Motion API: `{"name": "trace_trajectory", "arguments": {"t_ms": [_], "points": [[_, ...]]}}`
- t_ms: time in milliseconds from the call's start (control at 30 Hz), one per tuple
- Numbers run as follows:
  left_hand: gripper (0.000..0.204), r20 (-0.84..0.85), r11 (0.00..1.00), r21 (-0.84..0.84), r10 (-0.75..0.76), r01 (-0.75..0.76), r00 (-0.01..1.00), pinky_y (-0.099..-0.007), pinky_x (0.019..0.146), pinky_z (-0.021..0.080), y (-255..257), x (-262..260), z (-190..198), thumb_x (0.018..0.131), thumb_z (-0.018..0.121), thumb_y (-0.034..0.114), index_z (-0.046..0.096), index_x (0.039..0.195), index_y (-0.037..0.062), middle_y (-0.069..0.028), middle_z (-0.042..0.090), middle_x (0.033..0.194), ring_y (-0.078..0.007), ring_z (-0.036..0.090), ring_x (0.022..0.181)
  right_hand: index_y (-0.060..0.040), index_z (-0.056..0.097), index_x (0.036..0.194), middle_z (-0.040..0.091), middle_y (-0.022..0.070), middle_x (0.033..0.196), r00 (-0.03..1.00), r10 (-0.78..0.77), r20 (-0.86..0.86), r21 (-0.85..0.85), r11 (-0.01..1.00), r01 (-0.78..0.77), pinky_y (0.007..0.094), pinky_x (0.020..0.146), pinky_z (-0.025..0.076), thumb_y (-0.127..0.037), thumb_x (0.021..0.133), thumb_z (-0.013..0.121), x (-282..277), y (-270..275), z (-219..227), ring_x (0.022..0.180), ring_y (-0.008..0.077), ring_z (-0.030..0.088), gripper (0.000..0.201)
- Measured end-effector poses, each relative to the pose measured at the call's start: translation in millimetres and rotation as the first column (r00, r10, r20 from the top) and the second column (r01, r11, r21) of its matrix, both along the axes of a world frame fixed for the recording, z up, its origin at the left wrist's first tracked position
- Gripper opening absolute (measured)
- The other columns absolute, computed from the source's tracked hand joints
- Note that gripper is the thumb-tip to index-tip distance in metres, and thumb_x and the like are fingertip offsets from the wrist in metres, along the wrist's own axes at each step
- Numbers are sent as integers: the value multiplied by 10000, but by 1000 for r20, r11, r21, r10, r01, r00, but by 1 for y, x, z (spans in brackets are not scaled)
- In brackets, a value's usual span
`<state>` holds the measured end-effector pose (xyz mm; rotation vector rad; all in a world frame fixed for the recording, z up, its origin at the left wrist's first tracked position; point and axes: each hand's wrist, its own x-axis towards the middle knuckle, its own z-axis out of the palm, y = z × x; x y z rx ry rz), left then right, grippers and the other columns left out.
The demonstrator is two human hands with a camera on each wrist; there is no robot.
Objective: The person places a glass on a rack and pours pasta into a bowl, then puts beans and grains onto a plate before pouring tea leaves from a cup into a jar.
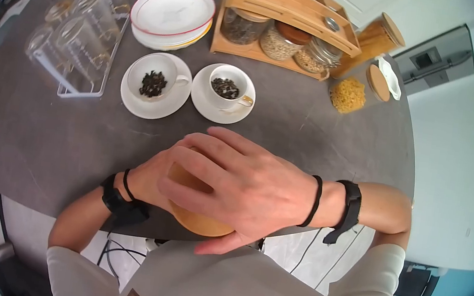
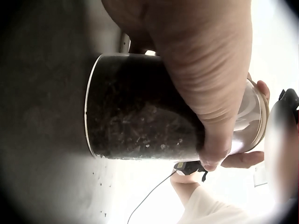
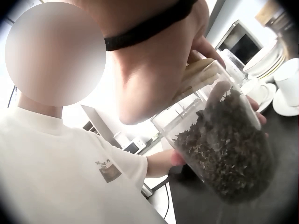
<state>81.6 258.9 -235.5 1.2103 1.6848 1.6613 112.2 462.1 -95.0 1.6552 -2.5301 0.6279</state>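
A glass jar of dark dried leaves is held tilted just above the near edge of the grey table. My left hand grips the jar's body, thumb across the glass. Over its wooden lid lies my right hand, fingers curled round the rim. In the right wrist view the jar shows the leaves piled toward its base, the lid under my palm. The head view hides the glass beneath both hands.
Beyond the hands stand two white cups on saucers, left cup and right cup, each with dark leaves inside. Farther back are stacked plates, a rack of glasses, a wooden shelf with jars and a pasta jar.
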Motion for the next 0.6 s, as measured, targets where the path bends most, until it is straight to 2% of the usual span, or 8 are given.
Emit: {"name": "trace_trajectory", "arguments": {"t_ms": [67, 133, 233, 300, 333, 367, 433, 600], "points": [[873, 199, 999, 34, -6, -1, 980, -464, 1111, 428, 0, 7, -11, 679, 922, 373, 506, 1418, 165, -100, 462, 1486, -309, 479, 1357, -71, 613, 1199, 545, 159, 1202, 998, 14, -56, -81, 997, -18, 449, 909, 495, -444, 705, 805, -3, -1, -3, 1069, 346, 576, 648], [918, 131, 995, 95, -12, -1, 991, -462, 1122, 417, 5, 1, -18, 664, 936, 373, 484, 1435, 160, -108, 447, 1503, -306, 460, 1378, -59, 596, 1211, 552, 154, 1179, 999, 20, -34, -171, 985, -26, 428, 882, 493, -413, 705, 813, -6, 1, -2, 1026, 337, 580, 655], [1048, -272, 994, 106, 28, 1, 962, -448, 1134, 408, 9, -12, -9, 597, 980, 371, 439, 1457, 116, -125, 454, 1500, -292, 458, 1387, -47, 570, 1274, 580, 169, 1187, 995, 20, 98, -362, 932, 17, 432, 894, 512, -376, 777, 779, -12, 5, 4, 1028, 346, 607, 631], [1171, -255, 996, -21, 75, -83, 964, -425, 1135, 410, -4, -4, 14, 529, 1014, 365, 391, 1476, 69, -133, 486, 1475, -275, 494, 1362, -23, 519, 1351, 599, 188, 1237, 946, -9, 325, -482, 859, 174, 437, 922, 529, -433, 875, 673, -22, 19, 6, 1077, 342, 626, 647], [1233, -246, 988, -85, 103, -127, 964, -414, 1135, 411, -8, -1, 20, 496, 1031, 362, 367, 1485, 45, -137, 501, 1463, -266, 512, 1349, -9, 480, 1399, 604, 204, 1277, 864, -12, 503, -503, 809, 304, 441, 942, 537, -499, 925, 597, -26, 28, 9, 1117, 343, 633, 692], [1258, -204, 991, -37, 116, -126, 972, -395, 1118, 431, -8, 0, 10, 489, 1033, 364, 345, 1491, 38, -137, 531, 1435, -256, 560, 1298, 11, 414, 1467, 602, 231, 1348, 634, -11, 773, -390, 780, 490, 448, 975, 546, -638, 980, 474, -30, 42, 16, 1190, 348, 634, 814], [1270, -207, 990, 16, 143, -143, 968, -400, 1103, 450, -8, 1, 7, 482, 1034, 357, 334, 1494, 40, -135, 536, 1418, -260, 569, 1285, 2, 401, 1500, 583, 222, 1383, 346, 60, 936, -294, 675, 677, 489, 983, 551, -628, 1007, 376, -47, 69, -1, 1239, 356, 614, 800], [1292, -184, 992, 11, 123, -123, 975, -407, 1090, 469, -8, -1, 7, 496, 1028, 362, 300, 1514, 40, -145, 528, 1410, -288, 571, 1284, 4, 431, 1471, 539, 243, 1420, -232, 441, 867, -18, 494, 869, 561, 956, 577, -481, 1046, 369, -52, 130, -59, 1270, 433, 582, 648]]}}
